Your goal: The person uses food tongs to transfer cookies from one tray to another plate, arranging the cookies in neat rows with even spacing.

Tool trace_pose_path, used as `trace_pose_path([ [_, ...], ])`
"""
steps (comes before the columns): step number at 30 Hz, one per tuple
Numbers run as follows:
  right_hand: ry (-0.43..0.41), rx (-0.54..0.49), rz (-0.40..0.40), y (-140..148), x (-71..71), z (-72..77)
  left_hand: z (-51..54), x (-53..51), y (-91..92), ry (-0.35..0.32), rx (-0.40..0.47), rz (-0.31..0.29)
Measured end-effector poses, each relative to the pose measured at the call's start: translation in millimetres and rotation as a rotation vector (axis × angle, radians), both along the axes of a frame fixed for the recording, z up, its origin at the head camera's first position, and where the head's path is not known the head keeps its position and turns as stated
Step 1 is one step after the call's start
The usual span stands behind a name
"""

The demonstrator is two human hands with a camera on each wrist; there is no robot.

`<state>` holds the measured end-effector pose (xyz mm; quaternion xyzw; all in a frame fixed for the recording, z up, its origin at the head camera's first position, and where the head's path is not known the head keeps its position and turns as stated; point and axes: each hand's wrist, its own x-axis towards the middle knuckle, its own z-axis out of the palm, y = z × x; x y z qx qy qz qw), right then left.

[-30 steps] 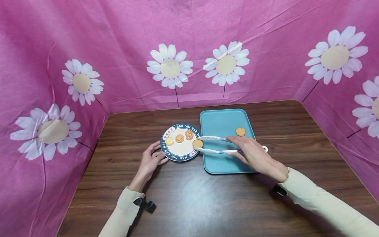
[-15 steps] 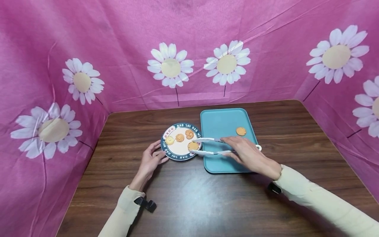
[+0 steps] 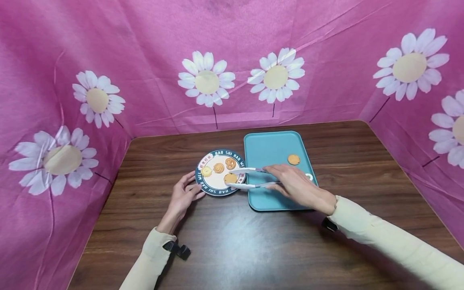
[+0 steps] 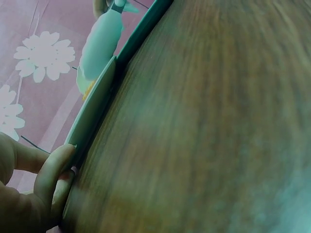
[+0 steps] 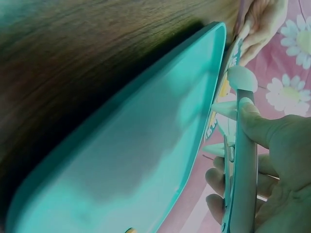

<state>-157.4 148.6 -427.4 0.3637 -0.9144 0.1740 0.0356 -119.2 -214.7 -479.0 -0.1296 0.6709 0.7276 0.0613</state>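
My left hand holds the left rim of a round plate with a dark lettered border; its fingers show at the rim in the left wrist view. In my right hand are tongs with white tips, reaching leftward over the plate. Between the tips, at the plate's lower right, lies a round flat cookie; whether the tips touch it is hard to tell. A pretzel-shaped cookie, a swirled cookie and a pale yellow round one also lie on the plate.
Right beside the plate lies a teal tray, with my right hand and the tongs above it. One round cookie rests on its right side. Both sit on a brown wooden table, with a pink flowered cloth behind and at the sides.
The tongs and my right hand have moved left. The round cookie has gone from the plate's right edge further in, down at the lower right. My left hand has stayed at the rim.
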Motion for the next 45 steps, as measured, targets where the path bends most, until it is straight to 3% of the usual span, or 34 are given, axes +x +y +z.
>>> trace_pose_path([
  [19,-0.041,0.052,0.037,-24.3,-8.2,6.2,-1.0,0.2,0.8,0.0,0.006,0.001],
  [45,-0.074,0.053,0.041,-35.9,-12.6,7.7,-0.1,0.3,-0.5,-0.003,0.009,0.002],
])
